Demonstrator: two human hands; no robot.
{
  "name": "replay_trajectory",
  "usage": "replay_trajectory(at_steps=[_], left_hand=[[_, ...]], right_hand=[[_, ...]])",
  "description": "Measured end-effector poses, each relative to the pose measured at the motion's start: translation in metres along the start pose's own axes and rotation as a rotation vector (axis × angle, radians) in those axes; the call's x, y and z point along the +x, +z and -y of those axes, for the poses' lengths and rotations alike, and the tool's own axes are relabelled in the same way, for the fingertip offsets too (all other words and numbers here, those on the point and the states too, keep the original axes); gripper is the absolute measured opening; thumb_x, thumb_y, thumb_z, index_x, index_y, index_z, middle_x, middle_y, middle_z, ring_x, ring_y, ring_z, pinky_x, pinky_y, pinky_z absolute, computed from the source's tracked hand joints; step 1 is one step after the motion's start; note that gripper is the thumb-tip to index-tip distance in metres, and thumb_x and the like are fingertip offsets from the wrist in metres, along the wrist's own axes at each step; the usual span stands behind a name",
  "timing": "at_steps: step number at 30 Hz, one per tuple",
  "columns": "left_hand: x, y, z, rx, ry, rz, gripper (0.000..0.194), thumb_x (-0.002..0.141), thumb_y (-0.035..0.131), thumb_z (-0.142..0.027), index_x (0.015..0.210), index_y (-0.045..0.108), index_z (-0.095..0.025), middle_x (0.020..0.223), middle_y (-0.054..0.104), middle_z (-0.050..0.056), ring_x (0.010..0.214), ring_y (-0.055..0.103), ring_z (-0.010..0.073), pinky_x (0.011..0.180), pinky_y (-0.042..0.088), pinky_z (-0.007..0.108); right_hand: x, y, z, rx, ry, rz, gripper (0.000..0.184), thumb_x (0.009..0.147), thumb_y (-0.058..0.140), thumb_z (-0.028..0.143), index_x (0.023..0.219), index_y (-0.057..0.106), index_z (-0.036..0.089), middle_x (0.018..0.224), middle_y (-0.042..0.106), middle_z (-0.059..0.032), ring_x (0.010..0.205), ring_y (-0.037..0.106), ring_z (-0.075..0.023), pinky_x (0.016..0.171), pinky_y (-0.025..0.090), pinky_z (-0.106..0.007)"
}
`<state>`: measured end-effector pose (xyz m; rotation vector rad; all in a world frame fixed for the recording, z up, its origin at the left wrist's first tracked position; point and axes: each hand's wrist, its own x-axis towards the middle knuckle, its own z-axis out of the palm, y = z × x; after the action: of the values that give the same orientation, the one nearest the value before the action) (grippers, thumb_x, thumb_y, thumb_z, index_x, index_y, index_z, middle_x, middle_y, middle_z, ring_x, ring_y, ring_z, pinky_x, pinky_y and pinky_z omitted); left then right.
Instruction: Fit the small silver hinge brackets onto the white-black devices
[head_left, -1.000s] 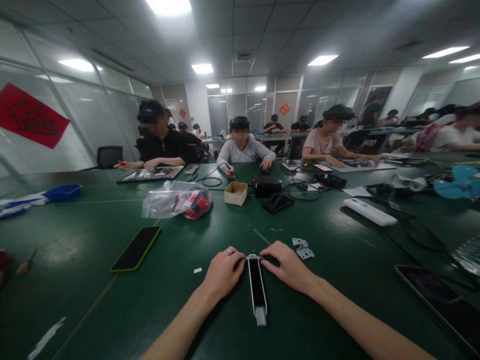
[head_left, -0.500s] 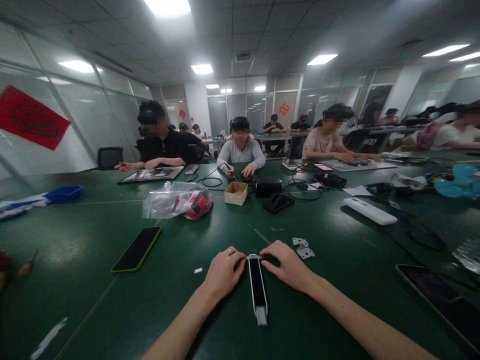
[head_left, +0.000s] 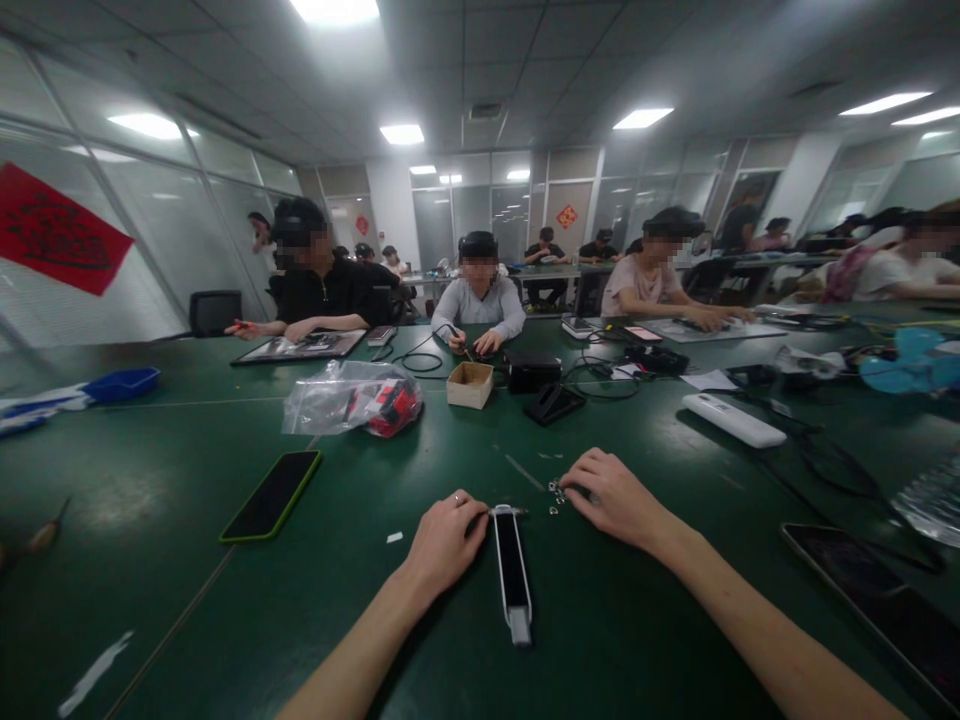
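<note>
A long narrow device (head_left: 511, 562) with a white frame and black face lies on the green table, a pale grey tab at its near end. A thin metal rod (head_left: 520, 512) sticks out sideways at its far end. My left hand (head_left: 450, 532) is closed, with thumb and fingertips pinching the rod's left end. To the right, my right hand (head_left: 616, 500) has its fingers bent together over several small shiny metal pieces (head_left: 556, 492), perhaps nuts. Whatever its fingertips hold is too small to make out.
A green-edged phone (head_left: 271, 496) lies to the left. Further off are a plastic bag (head_left: 330, 402) with red parts, a small open box (head_left: 470, 388) and a white power strip-like block (head_left: 733, 420). A dark tablet (head_left: 870, 600) is at right. Co-workers sit across the table.
My right hand has let go of the rod's right end and moved right to the small metal pieces. It now covers the white perforated plates. My left hand stays at the rod.
</note>
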<state>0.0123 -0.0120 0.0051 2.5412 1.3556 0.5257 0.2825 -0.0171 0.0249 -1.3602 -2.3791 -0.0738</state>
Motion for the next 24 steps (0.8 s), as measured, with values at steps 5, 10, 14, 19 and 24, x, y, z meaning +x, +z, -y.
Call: replay_trajectory(at_steps=[5,10,14,19,24], left_hand=[[0.000,0.000,0.001,-0.009,0.000,-0.007,0.027,0.091,0.041,-0.027,0.101,0.065,-0.021,0.096,0.062,0.004,0.083,0.059,0.0153,0.076,0.046,0.026],[0.000,0.001,0.001,-0.006,0.003,-0.011,0.027,0.091,0.041,-0.027,0.102,0.065,-0.021,0.096,0.062,0.004,0.083,0.059,0.0152,0.076,0.046,0.026],[0.000,0.001,0.001,0.003,0.004,-0.003,0.028,0.091,0.040,-0.027,0.102,0.065,-0.021,0.096,0.062,0.004,0.083,0.060,0.0156,0.075,0.046,0.026],[0.000,0.003,0.002,0.011,0.006,-0.009,0.027,0.091,0.041,-0.027,0.102,0.065,-0.022,0.096,0.062,0.004,0.084,0.060,0.0156,0.076,0.046,0.026],[0.000,0.002,0.002,0.011,0.007,-0.013,0.027,0.091,0.041,-0.027,0.102,0.065,-0.022,0.096,0.062,0.004,0.084,0.060,0.0159,0.076,0.046,0.026]], right_hand=[[-0.002,-0.001,-0.006,-0.062,0.082,0.125,0.019,0.085,0.050,0.022,0.089,0.069,0.020,0.090,0.064,-0.0074,0.088,0.052,-0.0223,0.074,0.042,-0.037],[0.000,0.001,-0.004,-0.098,0.110,0.189,0.021,0.087,0.049,0.022,0.093,0.069,0.020,0.091,0.064,-0.0077,0.089,0.053,-0.0219,0.075,0.042,-0.036],[0.001,0.005,-0.004,-0.127,0.085,0.200,0.022,0.089,0.048,0.023,0.098,0.068,0.021,0.093,0.064,-0.0080,0.088,0.053,-0.0209,0.074,0.042,-0.034],[0.005,0.008,0.001,-0.207,0.071,0.225,0.021,0.089,0.049,0.022,0.093,0.069,0.020,0.091,0.065,-0.0073,0.088,0.053,-0.0207,0.072,0.040,-0.032],[0.010,0.009,0.009,-0.289,0.099,0.224,0.019,0.088,0.050,0.020,0.087,0.069,0.016,0.088,0.066,-0.0073,0.085,0.055,-0.0198,0.072,0.039,-0.032]])
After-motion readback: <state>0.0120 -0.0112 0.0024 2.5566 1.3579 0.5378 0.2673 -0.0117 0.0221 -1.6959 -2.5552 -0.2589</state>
